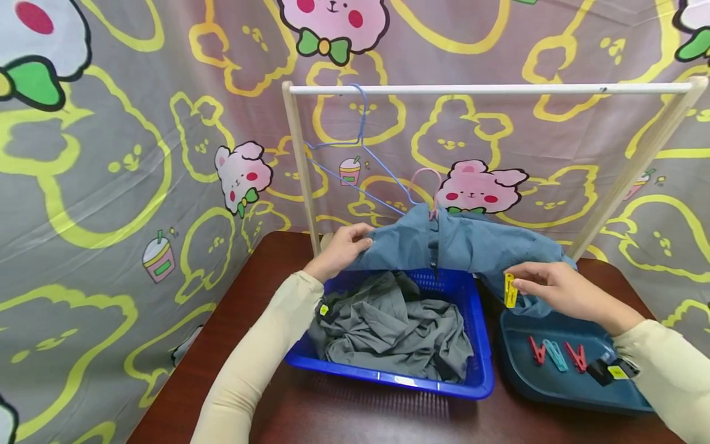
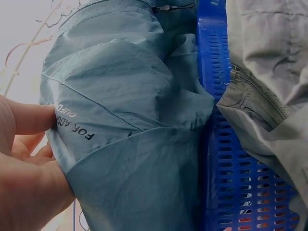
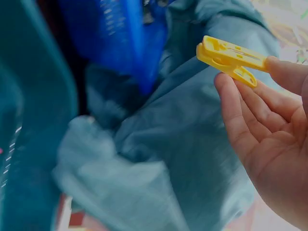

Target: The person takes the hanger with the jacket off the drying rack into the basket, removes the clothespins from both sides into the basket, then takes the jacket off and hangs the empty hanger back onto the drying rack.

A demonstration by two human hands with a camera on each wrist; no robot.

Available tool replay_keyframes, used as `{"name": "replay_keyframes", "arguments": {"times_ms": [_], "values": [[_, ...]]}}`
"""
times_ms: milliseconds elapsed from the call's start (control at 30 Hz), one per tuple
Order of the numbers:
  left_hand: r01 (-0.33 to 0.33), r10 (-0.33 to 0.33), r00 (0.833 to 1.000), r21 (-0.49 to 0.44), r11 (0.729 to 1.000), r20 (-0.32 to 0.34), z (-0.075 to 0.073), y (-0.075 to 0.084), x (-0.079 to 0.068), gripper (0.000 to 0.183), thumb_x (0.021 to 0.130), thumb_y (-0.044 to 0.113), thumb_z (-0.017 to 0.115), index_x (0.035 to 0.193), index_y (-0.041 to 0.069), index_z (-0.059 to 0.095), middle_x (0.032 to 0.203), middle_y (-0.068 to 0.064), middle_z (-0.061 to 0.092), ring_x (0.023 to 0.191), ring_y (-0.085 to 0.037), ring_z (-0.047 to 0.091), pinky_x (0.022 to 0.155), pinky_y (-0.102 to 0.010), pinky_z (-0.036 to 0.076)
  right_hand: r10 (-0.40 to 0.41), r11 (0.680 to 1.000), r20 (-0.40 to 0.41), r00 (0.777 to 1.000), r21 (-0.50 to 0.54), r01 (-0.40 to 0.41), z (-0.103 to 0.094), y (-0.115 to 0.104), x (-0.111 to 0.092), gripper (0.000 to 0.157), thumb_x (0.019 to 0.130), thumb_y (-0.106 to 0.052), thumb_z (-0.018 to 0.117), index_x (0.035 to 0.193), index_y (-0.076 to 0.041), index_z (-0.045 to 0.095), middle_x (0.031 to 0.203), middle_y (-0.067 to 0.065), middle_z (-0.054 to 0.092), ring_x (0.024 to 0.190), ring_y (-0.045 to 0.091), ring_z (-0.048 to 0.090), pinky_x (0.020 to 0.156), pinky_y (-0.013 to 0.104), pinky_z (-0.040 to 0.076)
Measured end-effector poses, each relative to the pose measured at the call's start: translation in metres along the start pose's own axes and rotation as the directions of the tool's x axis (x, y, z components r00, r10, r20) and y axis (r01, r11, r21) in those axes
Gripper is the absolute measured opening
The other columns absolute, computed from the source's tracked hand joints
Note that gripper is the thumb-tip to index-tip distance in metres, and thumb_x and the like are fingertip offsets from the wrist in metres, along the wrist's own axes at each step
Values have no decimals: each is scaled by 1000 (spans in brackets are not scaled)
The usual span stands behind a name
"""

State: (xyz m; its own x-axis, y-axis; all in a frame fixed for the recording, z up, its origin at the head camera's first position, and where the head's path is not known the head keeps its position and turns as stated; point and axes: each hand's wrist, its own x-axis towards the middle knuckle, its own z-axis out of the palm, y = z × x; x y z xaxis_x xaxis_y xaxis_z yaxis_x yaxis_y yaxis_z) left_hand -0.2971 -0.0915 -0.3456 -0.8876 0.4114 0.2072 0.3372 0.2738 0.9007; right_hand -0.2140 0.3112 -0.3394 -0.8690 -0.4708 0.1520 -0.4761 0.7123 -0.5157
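A blue-grey jacket with a zipper lies across the back of the blue basket, and a pink hanger sticks up from its collar. My left hand grips the jacket's left part; in the left wrist view thumb and fingers pinch its edge beside printed letters. Between thumb and fingertips my right hand pinches a yellow clothespin, held above the jacket's right part. Grey-green clothing lies crumpled in the blue basket.
A blue hanger hangs from the white rail of a wooden-legged rack. Right of the basket, a dark teal tray holds red clothespins and a teal clothespin. Patterned curtains surround the brown table.
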Motion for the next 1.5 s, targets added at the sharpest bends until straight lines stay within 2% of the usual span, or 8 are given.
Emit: {"name": "replay_keyframes", "arguments": {"times_ms": [267, 467, 767, 867, 1067, 1233, 1400, 1500], "values": [[-3, 3, 1000, -7, 1000, -14, -2, 1, 1, 21, 98, 3, 49, 114, 0, 62, 104, -10, 62, 86, -19, 53, 73, -29, 43, 47, 999, 145, 988, -25, -43, 7, 33, -14, 31, 95, -22, 60, 115, 2, 63, 95, -1, 67, 77, 9, 61, 66, 24, 51], [9, -8, 999, 19, 1000, -36, -3, 2, 2, 22, 97, 5, 51, 115, 1, 63, 106, -11, 63, 93, -20, 57, 77, -30, 45, 107, 992, 275, 955, 36, -121, 18, 46, -21, 37, 95, -25, 59, 114, 7, 61, 93, 1, 65, 73, 11, 61, 63, 26, 51], [19, -19, 999, 28, 999, -35, -6, 3, 2, 23, 98, 7, 50, 117, 2, 62, 109, -11, 62, 96, -21, 57, 78, -31, 46, 71, 965, 470, 880, 191, -180, 31, 58, -23, 35, 98, -16, 52, 115, 15, 57, 103, 17, 63, 80, 18, 63, 68, 34, 53], [11, -9, 999, 26, 1000, -43, -5, 3, 2, 22, 98, 5, 51, 116, 0, 62, 107, -11, 63, 94, -21, 57, 77, -29, 45, 84, 948, 525, 847, 219, -230, 37, 64, -24, 33, 97, -14, 52, 114, 15, 56, 99, 15, 63, 79, 20, 62, 68, 36, 53], [9, -8, 999, 18, 1000, -41, -3, 3, 2, 21, 98, 4, 50, 114, -1, 62, 105, -11, 62, 92, -20, 56, 77, -29, 45, 96, 951, 634, 768, 168, -258, 49, 88, -22, 35, 96, -20, 53, 113, 10, 57, 87, 2, 65, 76, 19, 62, 67, 37, 53], [7, -7, 999, 4, 1000, -38, -3, 3, 2, 21, 98, 3, 50, 114, -2, 62, 105, -11, 62, 91, -19, 55, 76, -29, 44, 138, 942, 665, 734, 141, -304, 55, 89, -22, 30, 95, -18, 54, 111, 8, 59, 88, 4, 64, 78, 22, 62, 68, 40, 53], [-3, 3, 999, 0, 1000, -36, -3, 5, 2, 20, 97, 3, 50, 112, -1, 63, 102, -10, 62, 88, -18, 55, 75, -29, 44, 192, 938, 666, 721, 90, -334, 56, 83, -21, 23, 94, -16, 55, 105, 3, 62, 89, 5, 64, 78, 24, 62, 69, 43, 53], [-11, 11, 999, 0, 1000, -37, -3, 5, 3, 19, 97, 3, 50, 111, -2, 63, 101, -9, 62, 87, -17, 54, 74, -28, 44, 197, 939, 655, 730, 87, -332, 56, 80, -22, 18, 94, -15, 55, 99, 0, 64, 87, 5, 64, 77, 24, 62, 68, 43, 53]]}}
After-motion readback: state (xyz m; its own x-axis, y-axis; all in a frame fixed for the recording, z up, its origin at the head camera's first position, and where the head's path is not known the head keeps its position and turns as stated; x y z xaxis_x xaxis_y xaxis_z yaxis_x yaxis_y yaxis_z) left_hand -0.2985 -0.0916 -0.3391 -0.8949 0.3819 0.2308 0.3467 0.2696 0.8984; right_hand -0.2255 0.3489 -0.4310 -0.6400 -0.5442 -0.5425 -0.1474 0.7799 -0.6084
